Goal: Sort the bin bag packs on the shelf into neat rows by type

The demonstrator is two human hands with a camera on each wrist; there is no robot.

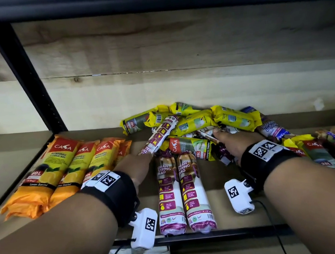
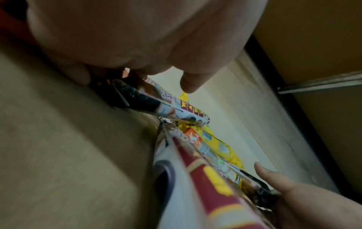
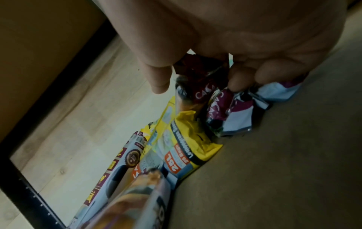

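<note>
- The bin bag packs are lying on a brown wooden shelf [image 1: 214, 175], each one a glossy plastic sleeve with a printed label.
- Two white-and-maroon drawstring bag rolls [image 1: 182, 192] are lying side by side at the shelf's front edge, both pointing front to back.
- To the left of that pair, orange-and-yellow lemon-scented flat packs [image 1: 62, 168] are forming a row; three are showing clearly and a fourth is peeking out at its right end.
- Behind the pair, yellow 25L packs [image 1: 195, 121] are sitting in a loose heap, at least five of them, crossing each other at odd angles.
- The left hand [image 1: 134, 165] is pinching the near end of a third white-and-maroon roll [image 1: 160, 136], which is slanting up over the heap.
- The right hand [image 1: 234, 142] is closing its fingers round a maroon-ended pack [image 3: 197, 72] at the heap's front edge.
- To the right of the heap, mixed blue, purple and yellow packs [image 1: 331, 141] are lying jumbled; they are too blurred to count.
</note>
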